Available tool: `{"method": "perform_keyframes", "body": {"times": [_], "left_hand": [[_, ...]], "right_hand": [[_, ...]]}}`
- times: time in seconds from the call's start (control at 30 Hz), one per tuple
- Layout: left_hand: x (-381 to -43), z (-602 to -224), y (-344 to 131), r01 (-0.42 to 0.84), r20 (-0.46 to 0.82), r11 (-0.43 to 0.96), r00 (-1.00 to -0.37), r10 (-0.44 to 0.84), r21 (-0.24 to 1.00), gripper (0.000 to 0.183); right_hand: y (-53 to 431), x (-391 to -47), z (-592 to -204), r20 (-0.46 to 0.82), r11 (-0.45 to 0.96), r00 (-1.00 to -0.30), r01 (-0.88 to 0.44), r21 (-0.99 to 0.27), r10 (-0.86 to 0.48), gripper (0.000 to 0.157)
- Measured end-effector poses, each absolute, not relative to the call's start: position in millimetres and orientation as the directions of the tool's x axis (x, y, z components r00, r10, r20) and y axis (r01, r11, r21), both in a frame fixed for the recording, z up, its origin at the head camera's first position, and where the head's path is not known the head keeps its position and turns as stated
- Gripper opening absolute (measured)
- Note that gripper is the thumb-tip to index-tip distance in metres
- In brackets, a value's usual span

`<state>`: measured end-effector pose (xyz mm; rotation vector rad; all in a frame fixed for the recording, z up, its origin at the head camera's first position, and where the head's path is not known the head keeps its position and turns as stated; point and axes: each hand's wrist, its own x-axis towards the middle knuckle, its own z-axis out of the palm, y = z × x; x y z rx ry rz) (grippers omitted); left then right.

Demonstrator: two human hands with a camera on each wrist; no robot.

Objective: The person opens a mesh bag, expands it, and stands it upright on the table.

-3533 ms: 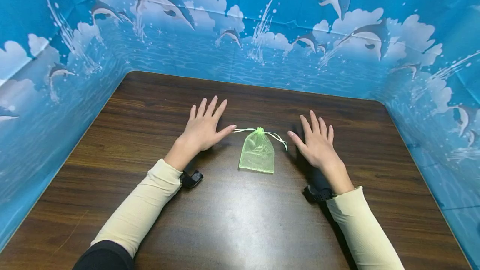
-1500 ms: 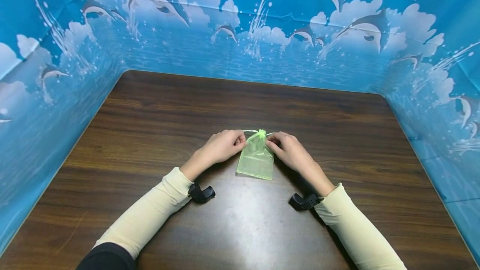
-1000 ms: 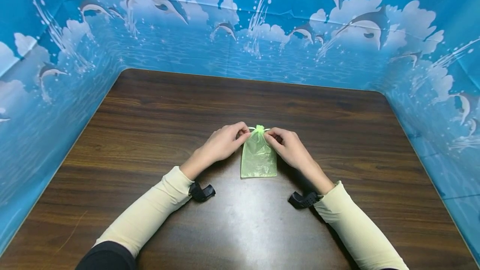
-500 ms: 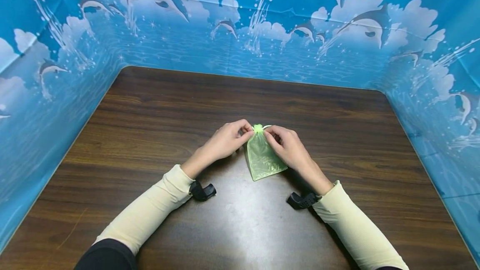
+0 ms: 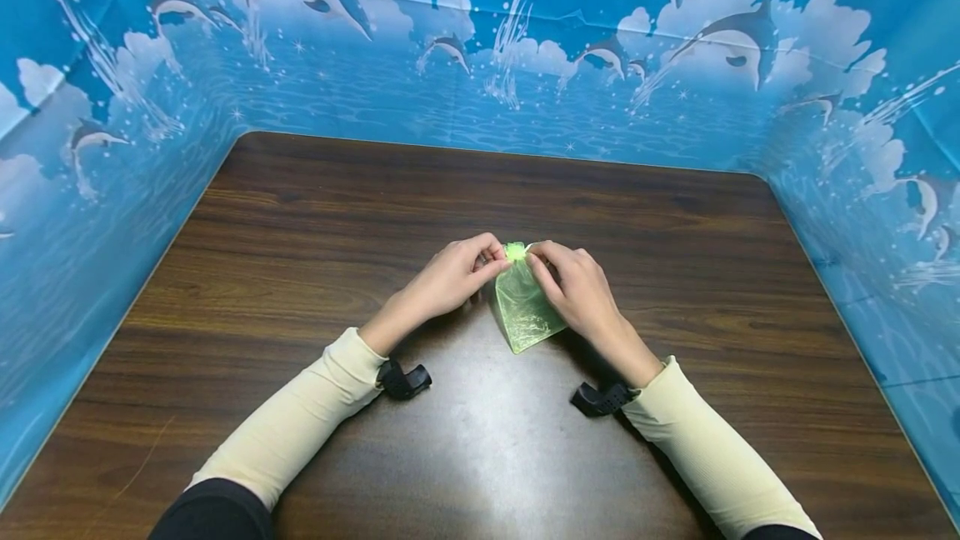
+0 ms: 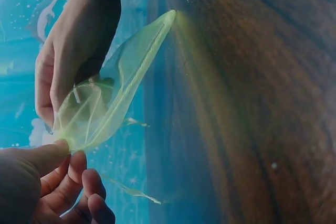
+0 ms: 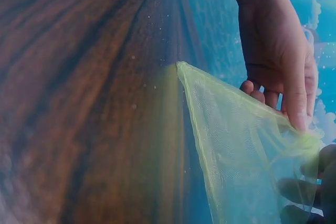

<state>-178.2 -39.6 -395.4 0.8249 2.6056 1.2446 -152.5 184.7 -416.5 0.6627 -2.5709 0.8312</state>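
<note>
dolphin-print backdrop (image 5: 390,98), dark wood-grain table (image 5: 337,207), left hand (image 5: 452,277) and right hand (image 5: 579,288) pinching sheer green bag (image 5: 527,307)

Lime-green bag (image 5: 523,308), brown wood-grain table (image 5: 360,198), blue dolphin-print backdrop (image 5: 360,94)

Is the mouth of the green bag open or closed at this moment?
Closed: in the head view, the green bag has its neck gathered tight between the left hand and right hand.
</note>
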Motion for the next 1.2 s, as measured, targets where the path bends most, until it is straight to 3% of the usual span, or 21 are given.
{"method": "perform_keyframes", "body": {"times": [0.4, 0.73, 1.2], "left_hand": [[-179.5, -389.6, -43.0, 0.447, 0.132, 0.548, -0.845, 0.518, 0.707, 0.013], [-180.8, -391.3, -44.9, 0.464, 0.17, 0.549, -0.848, 0.502, 0.696, 0.012], [-181.2, -390.3, -46.5, 0.45, 0.175, 0.566, -0.863, 0.473, 0.691, 0.013]], "right_hand": [[185.3, -154.1, -416.7, 0.567, 0.754, -0.762, -0.562, -0.339, -0.313, 0.015], [186.5, -155.2, -419.1, 0.582, 0.741, -0.752, -0.575, -0.347, -0.31, 0.015], [185.4, -153.3, -416.0, 0.538, 0.735, -0.807, -0.515, -0.442, -0.243, 0.014]]}}
